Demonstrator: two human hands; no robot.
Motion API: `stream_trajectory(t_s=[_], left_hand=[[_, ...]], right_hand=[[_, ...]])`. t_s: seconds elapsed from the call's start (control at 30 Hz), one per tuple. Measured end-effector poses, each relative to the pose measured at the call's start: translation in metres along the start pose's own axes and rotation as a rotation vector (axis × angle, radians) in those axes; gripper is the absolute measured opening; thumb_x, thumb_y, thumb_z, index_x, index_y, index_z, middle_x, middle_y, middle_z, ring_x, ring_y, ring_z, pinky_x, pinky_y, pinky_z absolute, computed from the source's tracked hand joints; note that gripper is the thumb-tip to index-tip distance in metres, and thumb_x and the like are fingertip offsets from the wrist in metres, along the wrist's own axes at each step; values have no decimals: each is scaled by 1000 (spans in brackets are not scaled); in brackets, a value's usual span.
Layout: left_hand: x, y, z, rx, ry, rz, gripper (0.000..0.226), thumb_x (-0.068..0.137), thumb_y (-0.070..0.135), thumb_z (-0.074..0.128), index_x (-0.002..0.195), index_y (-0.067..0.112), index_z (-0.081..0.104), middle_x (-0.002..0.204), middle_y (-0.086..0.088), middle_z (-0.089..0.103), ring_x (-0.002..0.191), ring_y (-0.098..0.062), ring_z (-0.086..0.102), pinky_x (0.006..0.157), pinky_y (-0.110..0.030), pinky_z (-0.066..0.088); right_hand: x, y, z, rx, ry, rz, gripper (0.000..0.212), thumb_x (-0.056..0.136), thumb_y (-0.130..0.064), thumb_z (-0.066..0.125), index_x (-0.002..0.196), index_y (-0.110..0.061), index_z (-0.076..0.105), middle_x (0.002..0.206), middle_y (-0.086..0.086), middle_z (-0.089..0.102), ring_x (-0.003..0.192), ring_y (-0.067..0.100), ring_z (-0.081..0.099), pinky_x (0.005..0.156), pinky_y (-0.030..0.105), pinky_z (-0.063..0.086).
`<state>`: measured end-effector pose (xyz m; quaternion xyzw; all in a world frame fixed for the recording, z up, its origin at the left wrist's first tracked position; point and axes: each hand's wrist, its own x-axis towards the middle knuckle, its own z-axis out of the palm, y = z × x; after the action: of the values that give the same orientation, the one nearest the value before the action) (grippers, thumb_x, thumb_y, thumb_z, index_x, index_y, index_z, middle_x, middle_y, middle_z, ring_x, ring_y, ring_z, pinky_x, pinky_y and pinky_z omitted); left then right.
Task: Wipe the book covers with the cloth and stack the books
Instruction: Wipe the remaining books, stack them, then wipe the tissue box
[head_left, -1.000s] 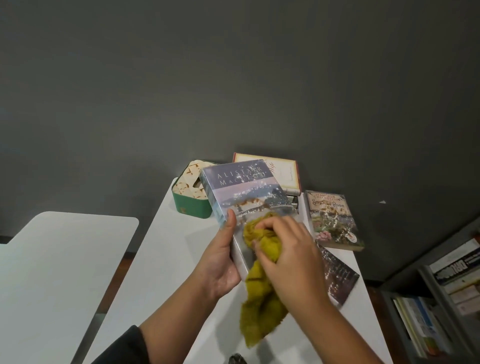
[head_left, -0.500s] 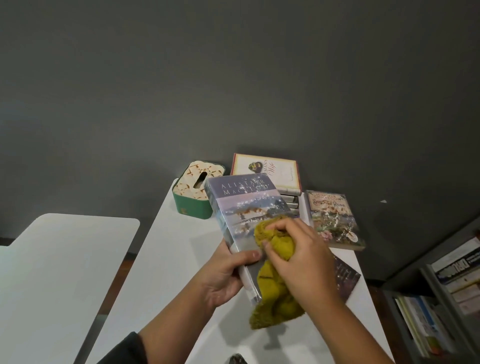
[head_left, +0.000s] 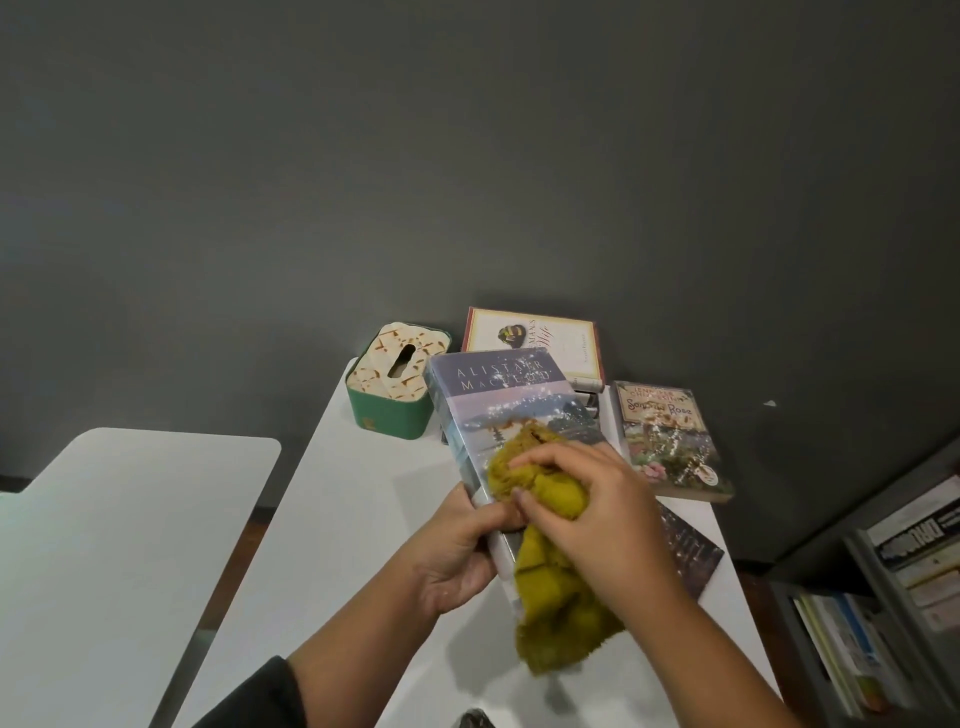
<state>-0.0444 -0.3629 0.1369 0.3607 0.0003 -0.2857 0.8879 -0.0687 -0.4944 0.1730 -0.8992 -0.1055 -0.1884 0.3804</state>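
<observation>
book: Alistair MacLeod book (head_left: 498, 410) held above white table (head_left: 332, 519), cover up toward camera, tilted
axis: long axis runs 11 to 5 o'clock; title end at 11, bottom end at 5 under the cloth
left hand: left hand (head_left: 457, 551) grips the book's lower left edge, thumb on the cover, fingers curled underneath
right hand: right hand (head_left: 587, 509) bunches yellow cloth (head_left: 550, 571), fingers curled round it, pressing it on the lower half of the cover; cloth tail hangs off toward 6
stack: cream book (head_left: 535, 340) tops a stack at 12 o'clock of the held book
others: floral book (head_left: 670, 441) flat at 3 o'clock; dark book (head_left: 685, 545) flat at 4, partly under the right wrist
tin: green tissue box (head_left: 397, 387) at 10 o'clock, just beside the book's top corner
delta vs 0.5 s ago: book sits a bit lower, more of the cream book shows; cloth bunched tighter
</observation>
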Motion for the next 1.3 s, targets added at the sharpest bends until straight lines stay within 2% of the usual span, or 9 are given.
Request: stream_trajectory(t_s=[0.07,0.27,0.5,0.6,0.7,0.77,1.03,1.13,1.3], left_hand=[[0,-1,0,17,6,-12,48,59,-16,55,104,0,60,91,-20,71,80,-28,71,69,-39,59],[-1,3,0,69,2,-15,47,58,-16,53,101,2,61,91,-17,72,80,-26,71,70,-36,59],[3,4,2,85,-36,-23,49,60,-17,52,106,0,59,91,-19,68,82,-27,69,72,-36,59],[2,3,7,94,-45,-34,47,61,-17,54,104,1,61,92,-20,70,81,-28,71,70,-38,60],[0,4,10,95,-47,-44,47,59,-17,54,102,3,60,90,-17,72,79,-26,72,70,-36,60],[-1,4,9,90,-48,-55,50,59,-16,54,104,3,59,92,-17,72,80,-27,71,72,-37,60],[3,-1,8,125,-79,-89,58,65,-16,54,122,-4,50,102,-21,66,92,-29,68,81,-41,58],[0,-6,10,144,-103,-96,58,67,-14,57,124,-2,51,104,-20,67,92,-29,68,84,-42,57],[-2,-6,8,112,-72,-96,68,59,-14,58,126,-1,50,108,-23,66,93,-32,68,77,-41,58]], right_hand=[[9,15,-5,-1,38,50,26,74,-20,77,90,-39,67,88,-33,57,92,5,51,76,10,37],[10,58,-21,-46,209,248,23,81,-17,70,92,-36,63,92,-11,66,92,21,60,74,33,49],[-9,0,7,-54,121,-49,24,75,-24,72,95,-36,67,93,-27,59,90,8,52,77,16,39],[9,13,0,-55,175,7,29,78,-18,73,96,-38,63,93,-30,53,92,10,52,76,14,39],[23,36,-14,-37,244,142,22,82,-18,68,95,-34,62,95,-17,60,95,17,56,76,32,49],[21,40,-19,-36,246,167,22,81,-16,69,93,-33,62,95,-12,63,95,18,58,77,33,49],[-1,2,-11,4,18,-124,18,75,-28,64,92,-32,67,97,-21,61,97,3,52,83,7,34],[11,8,-12,6,78,-68,23,78,-18,70,94,-33,64,98,-24,57,99,7,51,85,14,38],[19,37,-25,-14,215,136,24,80,-14,70,93,-32,60,99,-12,62,98,17,56,83,40,49]])
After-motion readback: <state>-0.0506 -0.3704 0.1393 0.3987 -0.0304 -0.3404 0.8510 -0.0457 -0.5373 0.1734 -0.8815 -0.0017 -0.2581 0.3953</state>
